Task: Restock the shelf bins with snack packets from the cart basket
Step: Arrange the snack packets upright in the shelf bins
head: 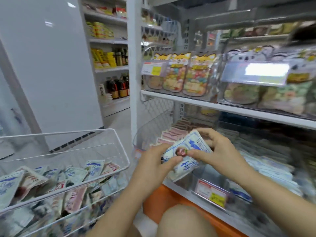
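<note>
A stack of white-and-blue snack packets (188, 151) hangs in front of the low shelf, held from both sides. My left hand (153, 163) grips its left edge with the thumb on top. My right hand (220, 149) pinches its right side with curled fingers. Below and behind the stack is a clear shelf bin (201, 178) with a price tag on its front. Further right, similar blue-and-white packets (266, 168) lie in rows. The white wire cart basket (109, 134) at the left holds several loose packets (56, 182), blue-white and pink ones.
Pink packets (172, 134) fill a bin behind my hands. The shelf above carries clear bins of colourful sweet bags (186, 76). An orange shelf base (171, 197) runs below. My knee (184, 221) is at the bottom. A white panel (51, 65) and bottle shelves (118, 86) stand to the left.
</note>
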